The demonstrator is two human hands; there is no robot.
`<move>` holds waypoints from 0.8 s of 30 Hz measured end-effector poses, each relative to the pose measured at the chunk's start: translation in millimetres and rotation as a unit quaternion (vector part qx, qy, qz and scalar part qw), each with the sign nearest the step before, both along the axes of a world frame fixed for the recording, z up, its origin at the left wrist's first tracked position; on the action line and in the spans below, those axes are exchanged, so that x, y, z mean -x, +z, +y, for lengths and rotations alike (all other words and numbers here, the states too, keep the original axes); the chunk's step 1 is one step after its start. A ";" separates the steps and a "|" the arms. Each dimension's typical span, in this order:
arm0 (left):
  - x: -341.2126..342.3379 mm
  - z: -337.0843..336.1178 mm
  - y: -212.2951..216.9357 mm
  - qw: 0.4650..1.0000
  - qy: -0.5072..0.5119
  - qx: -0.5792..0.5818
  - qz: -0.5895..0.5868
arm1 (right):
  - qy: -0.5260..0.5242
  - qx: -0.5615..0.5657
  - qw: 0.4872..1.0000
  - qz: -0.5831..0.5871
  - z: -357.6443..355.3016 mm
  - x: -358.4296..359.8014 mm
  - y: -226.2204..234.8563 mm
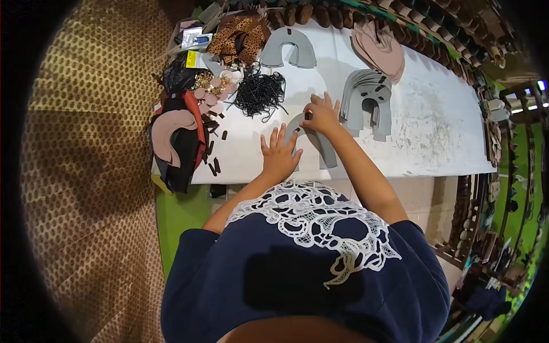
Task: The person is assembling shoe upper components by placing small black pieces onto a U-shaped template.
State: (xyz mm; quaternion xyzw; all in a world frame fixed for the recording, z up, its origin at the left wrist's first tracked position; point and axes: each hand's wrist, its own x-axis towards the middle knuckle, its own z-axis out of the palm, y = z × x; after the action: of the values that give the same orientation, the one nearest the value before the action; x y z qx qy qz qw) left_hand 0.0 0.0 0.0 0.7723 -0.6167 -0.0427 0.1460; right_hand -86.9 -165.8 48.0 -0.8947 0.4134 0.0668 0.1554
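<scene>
From my end I see the grey U-shaped piece (326,150) flat on the white tabletop (417,91), under both hands, just left of the stacked grey pieces (353,112). The left hand (278,154) lies with its fingers spread over the left leg, gripping nothing. The right hand (324,119) has its thumb and forefinger bent close at the curve; I can't tell whether they pinch anything. A small black tab (297,130) sits near the left fingertips. I judge the piece light, thin and bendy, apt to slide; I'd press one leg flat and hold the curve's outer edge.
</scene>
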 end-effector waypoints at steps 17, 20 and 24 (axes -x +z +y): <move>0.9 0.1 2.1 0.999 0.004 0.045 0.004 | -0.005 0.170 0.949 -0.267 64.5 70.1 -36.5; 1.7 -0.4 7.1 1.000 0.003 0.030 0.004 | -0.014 0.162 0.948 -0.272 64.7 72.6 -37.7; 2.2 0.2 4.0 0.999 0.001 0.036 -0.008 | -0.010 0.166 0.947 -0.274 64.6 74.6 -39.3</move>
State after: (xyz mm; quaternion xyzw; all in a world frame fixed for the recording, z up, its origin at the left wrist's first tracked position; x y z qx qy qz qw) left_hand -2.2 0.2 4.0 0.7676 -0.6182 -0.0136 0.1686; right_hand -161.6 -101.3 8.7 -0.8875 0.3689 -0.2523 0.1125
